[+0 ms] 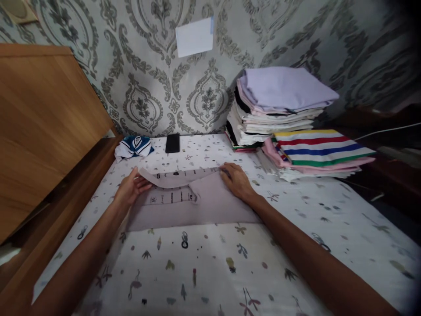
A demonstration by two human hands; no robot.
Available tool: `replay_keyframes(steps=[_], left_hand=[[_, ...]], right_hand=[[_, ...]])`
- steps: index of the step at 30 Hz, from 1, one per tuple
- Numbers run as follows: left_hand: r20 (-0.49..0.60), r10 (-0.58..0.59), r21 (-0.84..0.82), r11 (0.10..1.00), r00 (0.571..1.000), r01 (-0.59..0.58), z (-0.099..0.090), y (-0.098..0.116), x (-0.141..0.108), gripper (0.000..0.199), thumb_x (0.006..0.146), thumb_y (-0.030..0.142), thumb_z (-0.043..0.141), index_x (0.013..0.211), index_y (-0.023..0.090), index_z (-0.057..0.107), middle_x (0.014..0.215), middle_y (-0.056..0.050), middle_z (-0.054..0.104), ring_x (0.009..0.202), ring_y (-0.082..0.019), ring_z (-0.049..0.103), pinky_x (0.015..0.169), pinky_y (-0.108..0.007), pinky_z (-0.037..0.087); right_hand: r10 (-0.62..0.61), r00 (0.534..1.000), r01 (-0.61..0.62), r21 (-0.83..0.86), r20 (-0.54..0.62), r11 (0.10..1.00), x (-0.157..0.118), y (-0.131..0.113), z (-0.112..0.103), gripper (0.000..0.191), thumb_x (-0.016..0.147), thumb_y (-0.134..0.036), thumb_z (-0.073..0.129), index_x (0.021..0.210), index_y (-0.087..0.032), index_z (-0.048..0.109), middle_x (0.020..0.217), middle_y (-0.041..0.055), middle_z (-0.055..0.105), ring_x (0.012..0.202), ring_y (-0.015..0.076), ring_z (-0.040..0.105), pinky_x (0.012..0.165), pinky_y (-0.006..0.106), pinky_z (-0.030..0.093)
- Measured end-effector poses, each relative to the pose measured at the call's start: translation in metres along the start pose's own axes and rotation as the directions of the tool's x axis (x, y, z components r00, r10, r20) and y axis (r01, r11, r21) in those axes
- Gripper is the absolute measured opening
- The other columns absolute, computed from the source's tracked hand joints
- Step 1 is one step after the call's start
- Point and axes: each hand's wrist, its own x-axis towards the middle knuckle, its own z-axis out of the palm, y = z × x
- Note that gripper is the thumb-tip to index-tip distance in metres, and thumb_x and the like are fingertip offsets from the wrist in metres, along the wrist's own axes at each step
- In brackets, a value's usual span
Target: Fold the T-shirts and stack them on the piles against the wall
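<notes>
A mauve-grey garment (204,210) with small dark prints lies on the white patterned sheet in front of me, partly folded over itself. At its upper left corner, my left hand (131,188) has its fingers spread, with a raised strip of the cloth's edge between thumb and fingers. My right hand (237,180) rests on the garment's upper right edge, its fingers curled over the cloth.
Folded clothes (279,105) form a tall stack at the back right, beside a lower pile topped by a striped cloth (322,147). A black phone (173,143) and a crumpled blue-white cloth (133,147) lie near the wall. Wooden furniture (49,127) stands left.
</notes>
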Motion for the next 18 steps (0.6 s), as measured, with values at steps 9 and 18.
replay_keyframes(steps=[9, 18], left_hand=[[-0.127, -0.045, 0.133, 0.989, 0.991, 0.062, -0.008, 0.004, 0.026, 0.032, 0.053, 0.015, 0.074, 0.081, 0.019, 0.058, 0.050, 0.007, 0.055, 0.044, -0.011, 0.051, 0.042, -0.019, 0.036], [-0.116, 0.008, 0.235, 0.972, 0.993, 0.019, -0.006, 0.003, 0.038, 0.027, 0.048, 0.023, 0.073, 0.071, 0.020, 0.059, 0.055, 0.005, 0.057, 0.052, -0.013, 0.055, 0.049, -0.023, 0.043]], right_hand=[[0.072, 0.995, -0.069, 0.054, -0.067, 0.996, 0.000, 0.006, -0.003, 0.034, 0.090, -0.029, 0.045, 0.113, -0.015, 0.066, 0.122, 0.0151, 0.065, 0.120, 0.0298, 0.054, 0.105, 0.047, 0.039], [0.161, 0.980, -0.145, 0.137, -0.118, 0.980, 0.002, 0.015, -0.004, 0.031, 0.088, -0.029, 0.046, 0.107, -0.016, 0.067, 0.120, 0.0154, 0.063, 0.118, 0.0289, 0.054, 0.105, 0.045, 0.041]])
